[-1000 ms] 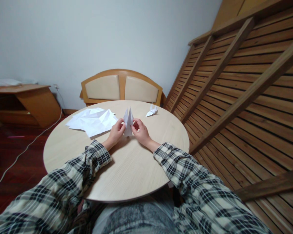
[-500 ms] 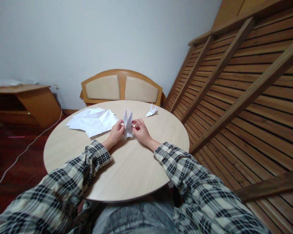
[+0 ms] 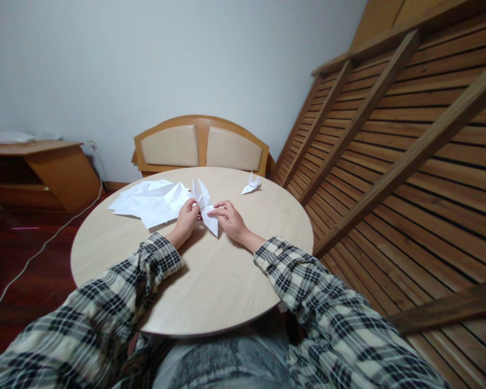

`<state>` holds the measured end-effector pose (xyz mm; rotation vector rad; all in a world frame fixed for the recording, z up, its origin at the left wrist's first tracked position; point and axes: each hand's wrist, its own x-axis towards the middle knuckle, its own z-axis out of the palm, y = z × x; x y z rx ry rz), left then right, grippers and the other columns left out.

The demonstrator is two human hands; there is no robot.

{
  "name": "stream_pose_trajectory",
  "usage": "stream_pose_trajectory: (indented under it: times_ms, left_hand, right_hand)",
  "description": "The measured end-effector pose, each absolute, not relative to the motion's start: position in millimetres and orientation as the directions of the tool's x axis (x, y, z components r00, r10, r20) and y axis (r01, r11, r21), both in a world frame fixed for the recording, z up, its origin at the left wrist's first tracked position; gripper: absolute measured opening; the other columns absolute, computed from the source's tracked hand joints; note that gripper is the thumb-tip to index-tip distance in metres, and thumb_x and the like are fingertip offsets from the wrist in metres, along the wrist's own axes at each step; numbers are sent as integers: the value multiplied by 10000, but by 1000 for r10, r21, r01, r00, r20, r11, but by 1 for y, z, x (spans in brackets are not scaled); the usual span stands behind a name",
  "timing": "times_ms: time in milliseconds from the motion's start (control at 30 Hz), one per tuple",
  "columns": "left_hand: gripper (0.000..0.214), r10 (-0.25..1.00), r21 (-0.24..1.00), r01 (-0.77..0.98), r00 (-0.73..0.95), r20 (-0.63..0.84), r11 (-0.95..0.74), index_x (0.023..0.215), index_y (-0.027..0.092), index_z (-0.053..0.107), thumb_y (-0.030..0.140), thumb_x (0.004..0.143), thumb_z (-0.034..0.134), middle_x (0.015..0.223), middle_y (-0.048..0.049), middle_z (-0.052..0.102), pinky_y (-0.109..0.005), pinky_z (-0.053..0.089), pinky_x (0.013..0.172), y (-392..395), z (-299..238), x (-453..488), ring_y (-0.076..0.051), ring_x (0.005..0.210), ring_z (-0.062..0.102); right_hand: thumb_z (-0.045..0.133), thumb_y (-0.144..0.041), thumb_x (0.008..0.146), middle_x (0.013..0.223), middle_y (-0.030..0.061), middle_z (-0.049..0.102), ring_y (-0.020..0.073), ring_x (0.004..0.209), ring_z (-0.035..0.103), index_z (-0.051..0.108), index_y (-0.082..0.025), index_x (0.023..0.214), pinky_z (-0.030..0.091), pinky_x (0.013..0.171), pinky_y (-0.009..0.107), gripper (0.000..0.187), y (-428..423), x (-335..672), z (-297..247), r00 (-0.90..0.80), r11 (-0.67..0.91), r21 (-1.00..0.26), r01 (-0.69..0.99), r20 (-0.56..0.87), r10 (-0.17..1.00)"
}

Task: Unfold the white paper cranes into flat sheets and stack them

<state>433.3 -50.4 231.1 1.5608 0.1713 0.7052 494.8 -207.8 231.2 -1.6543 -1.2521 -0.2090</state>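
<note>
A white folded-paper piece (image 3: 210, 221) with two narrow upright points stands tilted over the middle of the round table, between my hands. My left hand (image 3: 185, 221) pinches its left side between thumb and fingers. From the right, my right hand (image 3: 233, 222) has its fingers on the face of the paper near the central fold; its thumb is mostly hidden. Farther back on the right lies another folded-paper figure (image 3: 251, 186), shaped like a crane. Several creased white paper sheets (image 3: 154, 202) overlap just left of my left hand.
The round table (image 3: 222, 292) has a pale wood top. Behind it stands a headboard (image 3: 202, 141) with cream panels against the wall. Wooden slats (image 3: 389, 178) lean along the right. At the left are a low desk (image 3: 60, 173) and a white cable (image 3: 44, 246) on the floor.
The folded paper has tilted, its points swinging left and its lower tip toward me and right. My right fingers moved from its edge onto its face. My left hand shifted slightly left.
</note>
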Motion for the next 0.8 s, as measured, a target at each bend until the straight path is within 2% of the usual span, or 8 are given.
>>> stream_pose_trajectory:
  times_ms: [133, 233, 367, 467, 700, 800]
  left_hand:
    - [220, 496, 940, -316, 801, 336, -127, 785, 190, 497, 389, 751, 585, 672, 24, 542, -237, 505, 515, -49, 231, 433, -115, 573, 556]
    - [280, 467, 937, -323, 813, 348, -135, 786, 193, 493, 436, 739, 623, 672, 23, 545, -254, 522, 533, -49, 232, 433, -122, 584, 571]
    - [315, 389, 909, -366, 822, 417, -202, 827, 190, 490, 440, 748, 665, 695, 23, 555, -250, 510, 534, -52, 234, 431, -115, 574, 574]
    - [293, 319, 865, -418, 809, 493, -276, 859, 191, 491, 410, 777, 667, 725, 21, 557, -247, 505, 549, -54, 233, 430, -114, 603, 568]
    - [191, 238, 787, -426, 791, 563, -446, 825, 169, 554, 342, 833, 635, 784, -10, 568, -274, 519, 612, -56, 235, 424, -129, 681, 558]
    - [156, 217, 711, -446, 743, 633, -544, 871, 175, 601, 325, 843, 630, 915, -45, 587, -313, 542, 725, -57, 238, 423, -169, 858, 584]
  right_hand:
    - [551, -277, 899, 1081, 62, 519, 163, 939, 557, 707, -222, 915, 512, 759, 298, 166, -208, 493, 231, 522, -1, -631, 776, 641, 563]
    - [605, -359, 879, 1059, 59, 509, 168, 943, 550, 683, -223, 890, 500, 786, 312, 157, -207, 492, 231, 541, -38, -613, 789, 665, 515]
    - [677, -424, 828, 1013, 45, 525, 178, 943, 542, 644, -230, 903, 463, 858, 349, 210, -209, 490, 236, 544, -92, -586, 805, 667, 510]
    - [725, -438, 787, 970, 40, 550, 192, 929, 538, 625, -224, 868, 427, 896, 381, 249, -210, 487, 240, 574, -139, -590, 795, 659, 485]
    - [648, -365, 867, 904, 42, 582, 197, 917, 545, 611, -210, 803, 409, 884, 376, 172, -211, 485, 245, 579, -128, -593, 795, 680, 449]
    - [640, -358, 867, 865, 36, 597, 189, 878, 554, 597, -207, 783, 425, 859, 363, 178, -210, 486, 244, 561, -98, -582, 807, 705, 433]
